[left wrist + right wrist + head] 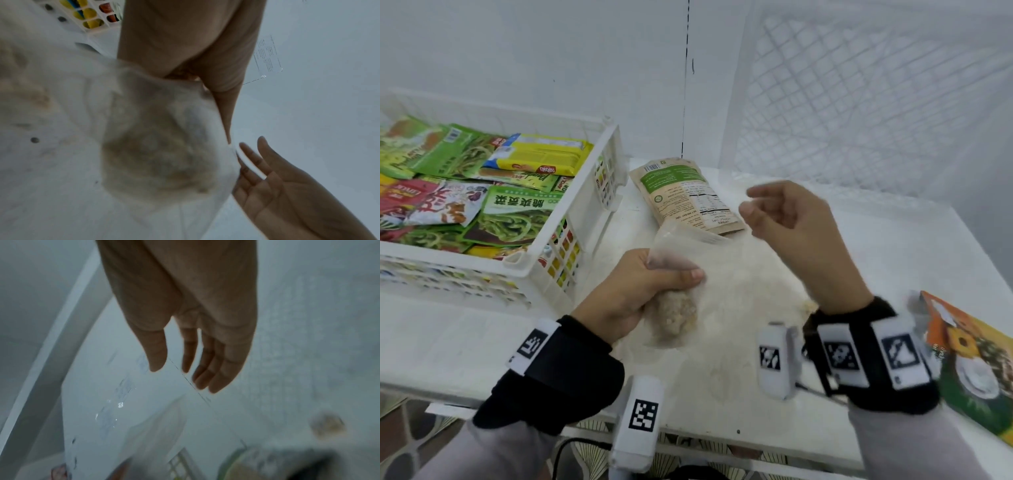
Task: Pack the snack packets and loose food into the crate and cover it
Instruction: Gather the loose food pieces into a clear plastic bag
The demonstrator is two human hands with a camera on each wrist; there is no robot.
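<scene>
My left hand (654,274) grips a clear plastic bag (681,267) with a beige lump of loose food (676,317) at its bottom, held just above the white table (876,260). In the left wrist view the bag (164,146) hangs below the curled left hand (197,65). My right hand (784,219) hovers to the right of the bag, fingers relaxed and holding nothing; it shows as an open palm (287,186) and as loose fingers (195,353). The white crate (585,205) at the left holds several snack packets (513,212). A brown and green pouch (685,195) lies behind the bag.
A white lattice lid or panel (859,89) leans against the wall at the back right. An orange and green packet (976,359) lies at the table's right front edge. Pale stains mark the table's middle (739,308).
</scene>
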